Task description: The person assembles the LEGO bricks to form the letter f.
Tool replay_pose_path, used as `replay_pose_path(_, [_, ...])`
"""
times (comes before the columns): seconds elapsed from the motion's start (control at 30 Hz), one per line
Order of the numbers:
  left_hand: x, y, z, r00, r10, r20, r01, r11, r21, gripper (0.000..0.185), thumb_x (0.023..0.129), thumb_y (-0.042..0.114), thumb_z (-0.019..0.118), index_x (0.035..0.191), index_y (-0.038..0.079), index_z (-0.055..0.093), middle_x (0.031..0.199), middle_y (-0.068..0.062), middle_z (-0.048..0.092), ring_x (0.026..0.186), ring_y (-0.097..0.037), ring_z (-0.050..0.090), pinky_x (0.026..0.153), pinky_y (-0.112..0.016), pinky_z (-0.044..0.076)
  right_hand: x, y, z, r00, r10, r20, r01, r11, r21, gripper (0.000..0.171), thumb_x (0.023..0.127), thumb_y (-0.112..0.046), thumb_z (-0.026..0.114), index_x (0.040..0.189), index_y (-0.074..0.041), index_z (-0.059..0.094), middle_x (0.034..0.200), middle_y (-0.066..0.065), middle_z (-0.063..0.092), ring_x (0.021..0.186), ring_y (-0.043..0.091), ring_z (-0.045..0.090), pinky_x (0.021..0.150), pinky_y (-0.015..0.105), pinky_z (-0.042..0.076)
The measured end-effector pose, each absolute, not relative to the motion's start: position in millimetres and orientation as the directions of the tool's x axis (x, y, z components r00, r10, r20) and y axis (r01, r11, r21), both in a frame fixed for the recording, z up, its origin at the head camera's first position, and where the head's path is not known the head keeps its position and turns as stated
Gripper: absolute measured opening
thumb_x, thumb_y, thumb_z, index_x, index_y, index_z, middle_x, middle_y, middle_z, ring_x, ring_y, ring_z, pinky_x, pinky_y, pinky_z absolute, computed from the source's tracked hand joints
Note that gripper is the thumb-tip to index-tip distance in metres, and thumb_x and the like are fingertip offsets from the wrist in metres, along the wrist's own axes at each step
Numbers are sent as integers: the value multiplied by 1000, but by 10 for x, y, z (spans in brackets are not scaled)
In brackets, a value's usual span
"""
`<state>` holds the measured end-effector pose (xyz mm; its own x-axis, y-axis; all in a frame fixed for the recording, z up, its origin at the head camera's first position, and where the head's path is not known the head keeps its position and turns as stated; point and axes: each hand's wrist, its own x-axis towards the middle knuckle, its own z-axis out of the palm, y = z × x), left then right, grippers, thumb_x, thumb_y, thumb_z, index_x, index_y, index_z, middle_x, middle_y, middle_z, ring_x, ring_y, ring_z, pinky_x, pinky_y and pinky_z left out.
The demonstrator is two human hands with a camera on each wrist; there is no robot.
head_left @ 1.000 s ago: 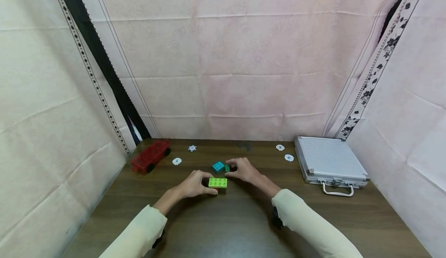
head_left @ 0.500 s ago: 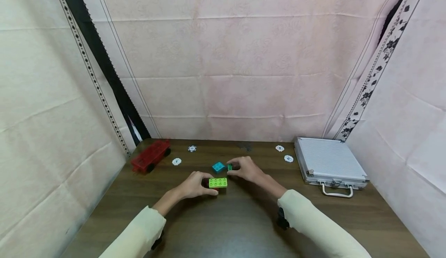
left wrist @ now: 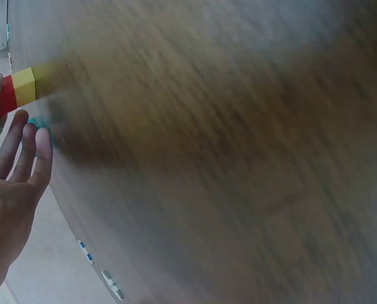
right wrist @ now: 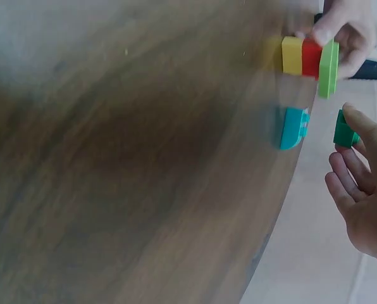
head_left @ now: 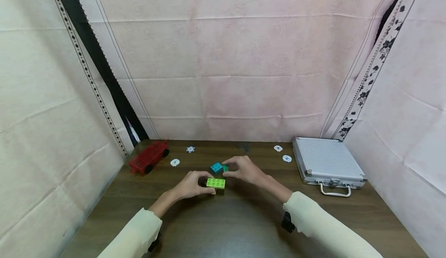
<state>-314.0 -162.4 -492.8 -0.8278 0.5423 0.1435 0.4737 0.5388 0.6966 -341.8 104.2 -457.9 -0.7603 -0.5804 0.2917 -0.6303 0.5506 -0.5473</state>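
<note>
While the left hand (head_left: 191,185) grips the block stack (head_left: 215,183) mid-frame, the right hand (head_left: 244,170) pinches a small green block (head_left: 225,168). That block is not on yet, and the blue block (head_left: 216,168) waits on the desk (head_left: 223,227).

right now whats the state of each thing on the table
left hand: grips the brick stack
brick stack: upright on table, lime plate on top
right hand: pinches the small green brick
small green brick: lifted off table
teal brick: loose on table
metal case: closed, flat
</note>
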Motion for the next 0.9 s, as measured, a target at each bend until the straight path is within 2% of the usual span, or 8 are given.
replay_pose_path(0.1, [-3139,-1634,-4930,-823,548,148,483,538,691,31,89,30,85,115,18,73,99,9,71,87,-12,64,74,-28,54,-3341,986,-4561,-730,-613,303,-658,510,-554,40,92,-22,82,126,-3,73,120,9,74,105,27,71,87,42,59])
replay_pose_path(0.2, [-3137,-1638,-4932,-813,557,170,503,524,687,28,90,28,84,113,16,74,97,8,72,84,-10,65,72,-28,54,-3275,927,-4548,-702,-638,315,-682,477,-554,40,92,-20,82,126,0,72,120,12,74,96,28,72,85,42,59])
replay_pose_path(0.3, [-3138,-1637,-4935,-808,560,182,512,515,688,27,90,27,85,112,16,74,96,7,72,83,-9,65,72,-27,55,-3234,871,-4543,-685,-654,321,-697,459,-551,39,92,-18,82,126,0,72,119,12,74,89,26,72,80,38,60])
replay_pose_path(0.43, [-3143,-1636,-4932,-807,565,172,507,513,693,27,90,27,85,112,17,74,99,8,73,87,-9,66,76,-29,55,-3208,806,-4551,-668,-672,321,-718,467,-516,39,92,-20,82,126,-3,73,117,9,74,90,17,71,77,26,58])
replay_pose_path(0.53, [-3151,-1636,-4924,-809,567,154,496,518,697,28,90,28,85,112,17,74,101,9,73,90,-10,67,78,-30,55,-3201,769,-4571,-660,-683,314,-729,482,-485,39,92,-24,82,126,-6,74,114,5,75,81,8,64,73,20,53])
replay_pose_path(0.6, [-3156,-1637,-4917,-811,567,142,486,520,703,27,89,29,85,112,18,74,102,9,73,91,-10,67,79,-30,55,-3198,750,-4586,-659,-688,305,-732,492,-471,39,92,-26,82,126,-8,75,112,3,76,71,4,55,68,18,49])
replay_pose_path(0.73, [-3167,-1639,-4912,-810,572,129,477,514,713,25,89,29,85,109,18,73,99,9,73,88,-10,67,76,-29,56,-3190,722,-4608,-662,-689,294,-728,500,-468,37,92,-27,81,125,-11,75,110,1,76,62,2,42,63,17,43])
replay_pose_path(0.9, [-3170,-1639,-4907,-813,570,117,469,524,711,22,88,30,86,102,22,71,94,12,72,84,-9,66,74,-29,55,-3169,698,-4617,-675,-679,287,-711,495,-499,35,93,-25,82,124,-12,76,114,4,76,70,0,55,64,16,46])
